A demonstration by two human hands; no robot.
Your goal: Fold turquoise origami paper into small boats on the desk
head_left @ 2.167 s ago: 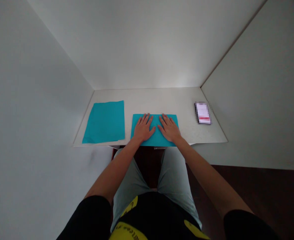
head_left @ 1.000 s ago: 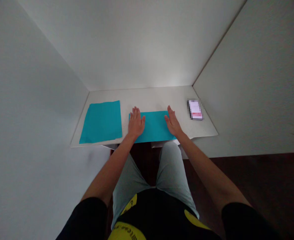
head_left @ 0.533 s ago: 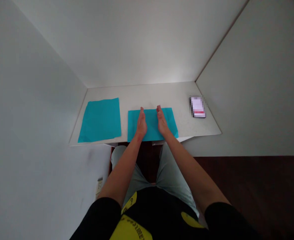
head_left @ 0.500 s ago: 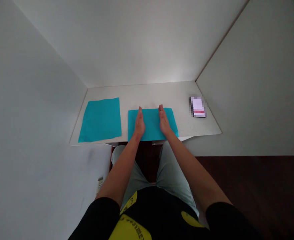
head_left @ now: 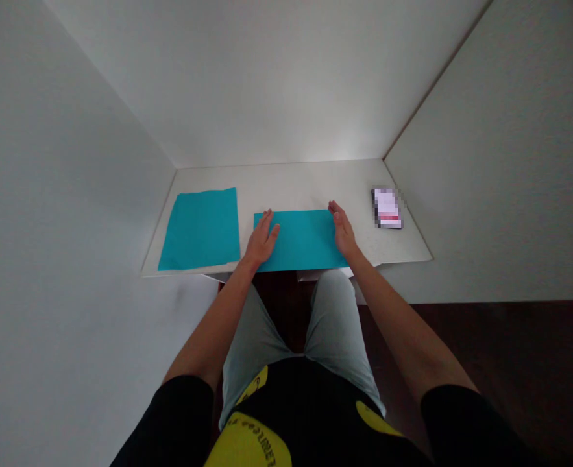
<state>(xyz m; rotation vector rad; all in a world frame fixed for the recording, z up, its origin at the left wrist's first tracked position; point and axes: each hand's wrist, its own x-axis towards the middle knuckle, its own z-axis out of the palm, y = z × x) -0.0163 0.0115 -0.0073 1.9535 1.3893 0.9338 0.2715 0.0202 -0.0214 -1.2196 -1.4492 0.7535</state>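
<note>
A turquoise sheet (head_left: 305, 240), cloth or paper, lies flat at the front edge of the white table (head_left: 286, 185). On its left end rests my left hand (head_left: 263, 240), fingers stretched out and thumb apart. My right hand (head_left: 343, 232) is at the sheet's right end, held on edge with straight fingers, and it covers part of that side. Neither hand grips anything. Further left, near my left hand, a second turquoise sheet (head_left: 201, 228) is spread out larger, with slightly uneven edges.
A phone (head_left: 387, 207) with a blurred screen lies at the table's right end. White walls close in the table at the back, the left (head_left: 72, 227) and the right (head_left: 500, 181). My knees are below the front edge, above a dark floor (head_left: 461, 350).
My hands have moved apart across the sheet, the left one toward its left end and the right one toward its right end. The camera view has shifted slightly.
</note>
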